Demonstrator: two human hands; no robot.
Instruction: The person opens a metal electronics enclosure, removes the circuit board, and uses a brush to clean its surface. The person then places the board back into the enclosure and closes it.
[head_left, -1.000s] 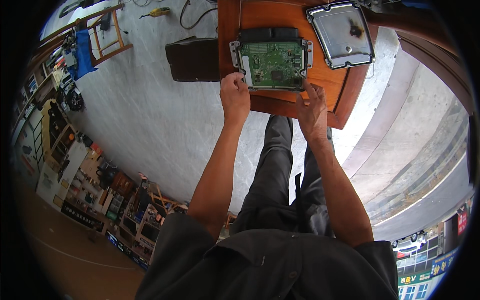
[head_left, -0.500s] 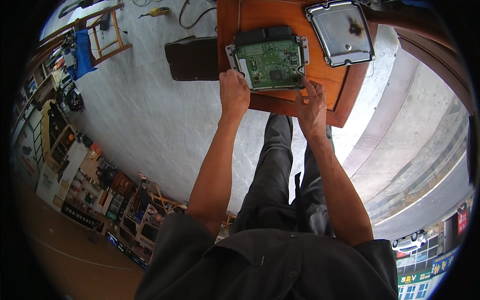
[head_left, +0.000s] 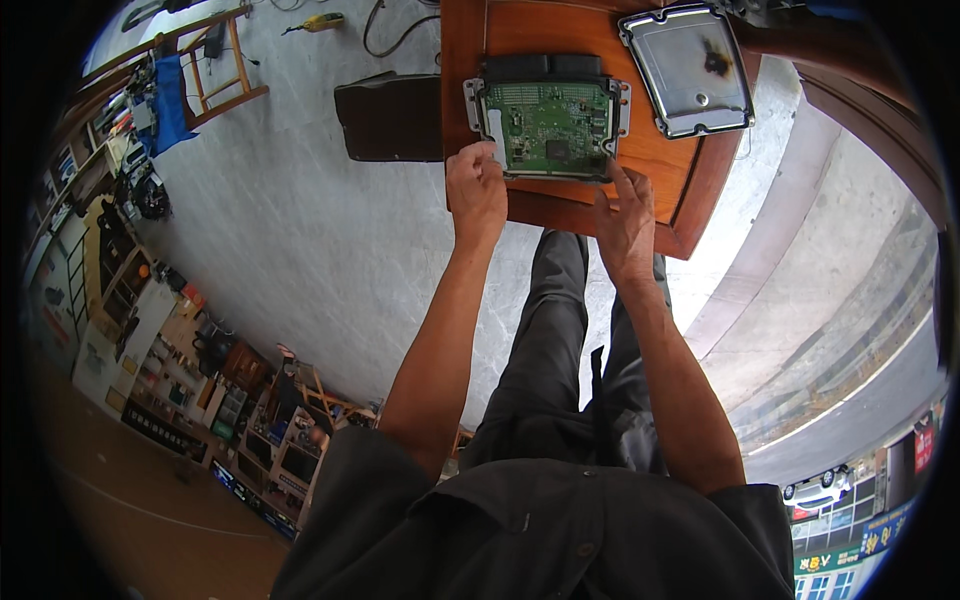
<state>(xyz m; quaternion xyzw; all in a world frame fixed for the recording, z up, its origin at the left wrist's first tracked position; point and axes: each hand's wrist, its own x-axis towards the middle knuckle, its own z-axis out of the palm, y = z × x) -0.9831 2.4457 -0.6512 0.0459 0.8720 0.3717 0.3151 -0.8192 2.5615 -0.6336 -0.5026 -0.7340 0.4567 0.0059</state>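
An opened electronic control unit (head_left: 560, 125) lies on a wooden table, its green circuit board facing up in a metal housing. Black connector blocks (head_left: 545, 67) run along its far side. My left hand (head_left: 478, 195) is at the near left corner, fingers curled and closed on the housing edge. At the near right corner, my right hand (head_left: 628, 215) has fingertips on the rim with the thumb by the near edge. The fingers hide both corners. A silver metal cover (head_left: 685, 70) with a dark burnt-looking patch lies farther right on the table.
The reddish wooden table (head_left: 655, 225) has a raised frame edge. Left of it is a dark flat panel (head_left: 390, 118). A yellow-handled tool (head_left: 318, 23) and a dark cable lie on the grey floor (head_left: 330, 230). A wooden stool frame (head_left: 225, 70) stands far left.
The control unit has shifted slightly right on the table. My left hand has moved right with its corner, fingers more curled; my right hand stays at the other corner. The view shifted a little.
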